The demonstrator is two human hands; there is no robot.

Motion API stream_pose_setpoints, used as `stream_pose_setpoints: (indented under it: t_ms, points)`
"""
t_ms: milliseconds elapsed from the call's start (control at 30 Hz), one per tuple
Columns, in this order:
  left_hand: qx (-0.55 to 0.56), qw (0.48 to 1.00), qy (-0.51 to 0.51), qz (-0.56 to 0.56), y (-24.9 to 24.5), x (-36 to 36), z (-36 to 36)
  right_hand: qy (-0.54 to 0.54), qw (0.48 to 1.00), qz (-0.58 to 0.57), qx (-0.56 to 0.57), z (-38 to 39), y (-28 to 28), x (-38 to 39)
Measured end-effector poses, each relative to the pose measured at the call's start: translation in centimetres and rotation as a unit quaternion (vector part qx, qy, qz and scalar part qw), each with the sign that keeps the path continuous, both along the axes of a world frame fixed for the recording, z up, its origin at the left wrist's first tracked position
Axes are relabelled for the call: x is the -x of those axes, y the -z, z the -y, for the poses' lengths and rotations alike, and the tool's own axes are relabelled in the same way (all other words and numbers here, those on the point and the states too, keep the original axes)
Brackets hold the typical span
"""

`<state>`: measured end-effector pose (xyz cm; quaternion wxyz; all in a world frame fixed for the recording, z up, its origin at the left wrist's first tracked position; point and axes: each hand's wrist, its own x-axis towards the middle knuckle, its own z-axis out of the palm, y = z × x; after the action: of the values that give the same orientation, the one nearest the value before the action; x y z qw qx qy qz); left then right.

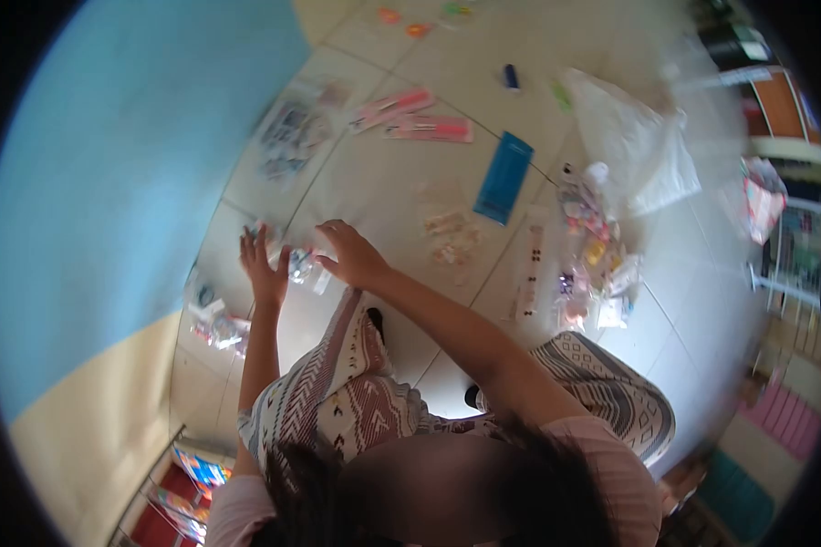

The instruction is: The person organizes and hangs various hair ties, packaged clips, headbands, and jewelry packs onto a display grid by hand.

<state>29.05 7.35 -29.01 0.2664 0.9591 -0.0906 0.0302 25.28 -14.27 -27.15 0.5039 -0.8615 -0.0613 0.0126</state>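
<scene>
My left hand (266,273) is low over the tiled floor with its fingers spread, and small colourful items show right at its fingertips. To its right, my right hand (356,258) reaches down with thumb and fingers apart, holding nothing visible. Between the two hands lies a small clear plastic packet (301,264) with light blue and white contents, close to the right thumb. More clear packets (221,330) with small colourful contents lie on the floor to the left, near my left forearm.
Ahead are a pile of clear packets (292,137), pink packages (429,128) and a blue pouch (504,178). A beige packet (452,239), a heap of colourful packets (582,251) and a white plastic bag (634,146) lie to the right. A blue wall (128,182) borders the left.
</scene>
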Motion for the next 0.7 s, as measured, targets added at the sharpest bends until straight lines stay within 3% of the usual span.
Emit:
stream_pose_setpoints:
  t_ms: [33,133,233,300,400,500,600,700]
  points:
    - [-0.044,0.999,-0.007,-0.011,-0.2,-0.2,0.3,0.028,1.000,-0.011,-0.009,0.8,-0.9,0.3]
    - [-0.048,0.999,-0.001,-0.022,-1.1,-0.1,0.6,0.148,0.936,0.042,0.317,5.9,-2.9,2.1]
    - [-0.132,0.991,-0.016,-0.004,-2.2,0.7,-0.4,0.167,0.901,-0.026,0.399,10.5,-1.3,5.5]
    - [-0.205,0.977,-0.045,0.033,-4.0,1.8,-2.6,0.145,0.901,-0.029,0.407,11.7,-0.8,7.2]
    - [-0.202,0.955,-0.211,0.052,-5.4,4.4,-7.9,0.112,0.903,0.015,0.415,11.9,-1.2,7.4]
    - [-0.142,0.915,-0.375,0.035,-2.1,7.8,-15.9,0.056,0.938,0.057,0.337,9.2,-2.7,5.5]
    - [-0.017,0.899,-0.437,-0.014,-1.3,10.2,-19.6,0.009,0.959,0.076,0.272,5.2,-4.2,4.3]
    - [0.016,0.885,-0.451,-0.111,-0.4,11.6,-20.0,-0.041,0.970,0.091,0.222,1.7,-4.3,4.0]
